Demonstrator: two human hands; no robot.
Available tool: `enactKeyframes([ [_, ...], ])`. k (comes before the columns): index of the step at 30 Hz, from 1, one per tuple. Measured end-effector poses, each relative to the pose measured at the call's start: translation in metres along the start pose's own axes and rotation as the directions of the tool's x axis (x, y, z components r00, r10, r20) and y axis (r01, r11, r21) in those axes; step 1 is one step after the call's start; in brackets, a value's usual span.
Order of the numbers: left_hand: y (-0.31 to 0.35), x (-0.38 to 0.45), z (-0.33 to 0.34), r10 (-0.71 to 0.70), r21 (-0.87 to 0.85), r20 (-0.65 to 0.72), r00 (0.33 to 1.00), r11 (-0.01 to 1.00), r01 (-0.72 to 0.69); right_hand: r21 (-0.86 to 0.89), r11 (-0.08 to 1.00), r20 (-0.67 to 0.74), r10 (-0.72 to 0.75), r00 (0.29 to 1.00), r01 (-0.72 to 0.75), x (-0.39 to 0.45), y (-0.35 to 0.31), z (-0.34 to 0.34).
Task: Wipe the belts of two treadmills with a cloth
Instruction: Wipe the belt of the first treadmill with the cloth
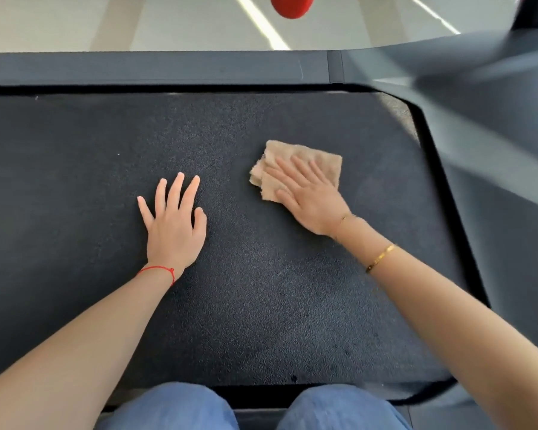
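Note:
A dark, textured treadmill belt [261, 290] fills most of the view. A folded tan cloth [320, 159] lies on the belt right of centre. My right hand [308, 197] presses flat on the cloth with straight fingers, covering its near part. My left hand [173, 218] rests flat on the bare belt to the left, fingers spread, holding nothing. A red string sits on my left wrist and gold bracelets on my right.
The treadmill's grey side rail [156, 68] runs along the far edge, and a grey frame part [494, 125] slants down the right side. Pale floor [168, 23] lies beyond, with a red object [291, 6] at the top. My knees in blue jeans [180, 408] are at the near edge.

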State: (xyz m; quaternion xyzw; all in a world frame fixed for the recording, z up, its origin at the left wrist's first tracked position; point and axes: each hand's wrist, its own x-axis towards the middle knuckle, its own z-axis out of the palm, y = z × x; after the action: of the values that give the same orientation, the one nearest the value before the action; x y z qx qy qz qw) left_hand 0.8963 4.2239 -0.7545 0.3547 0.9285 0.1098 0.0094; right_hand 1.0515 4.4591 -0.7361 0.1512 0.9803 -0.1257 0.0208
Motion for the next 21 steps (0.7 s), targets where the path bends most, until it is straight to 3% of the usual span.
enactKeyframes([
  [2,-0.001,0.0,0.0,-0.001,-0.006,-0.001,1.0,1.0,0.001,-0.016,0.987,-0.053,0.157,0.986,-0.158,-0.011,0.034,-0.008],
  [5,-0.001,0.0,0.001,0.001,-0.012,-0.003,1.0,1.0,-0.001,0.029,0.888,-0.083,0.46,0.884,-0.459,-0.032,0.084,-0.022],
  [7,0.0,0.0,0.0,0.0,-0.015,-0.001,1.0,1.0,0.0,0.073,0.835,-0.061,0.549,0.833,-0.545,-0.042,0.085,-0.024],
  [9,0.002,-0.001,0.0,0.0,-0.012,0.001,1.0,1.0,0.0,0.065,0.862,-0.071,0.507,0.859,-0.503,-0.047,0.059,-0.017],
  [13,0.003,-0.002,-0.002,0.004,-0.019,0.002,1.0,1.0,-0.004,-0.011,0.981,-0.051,0.195,0.98,-0.195,-0.079,-0.022,0.009],
  [16,0.003,-0.002,-0.003,0.003,-0.037,-0.002,1.0,0.999,-0.003,-0.028,0.998,0.001,0.054,0.999,-0.054,-0.101,-0.049,0.02],
  [18,0.002,-0.002,-0.004,0.008,-0.053,-0.006,1.0,0.999,-0.009,-0.014,0.997,-0.009,0.075,0.997,-0.075,-0.105,-0.035,0.014],
  [21,0.002,-0.004,-0.004,0.019,-0.077,-0.022,1.0,0.997,-0.021,-0.006,0.953,-0.081,0.302,0.95,-0.303,-0.114,0.009,0.0],
])
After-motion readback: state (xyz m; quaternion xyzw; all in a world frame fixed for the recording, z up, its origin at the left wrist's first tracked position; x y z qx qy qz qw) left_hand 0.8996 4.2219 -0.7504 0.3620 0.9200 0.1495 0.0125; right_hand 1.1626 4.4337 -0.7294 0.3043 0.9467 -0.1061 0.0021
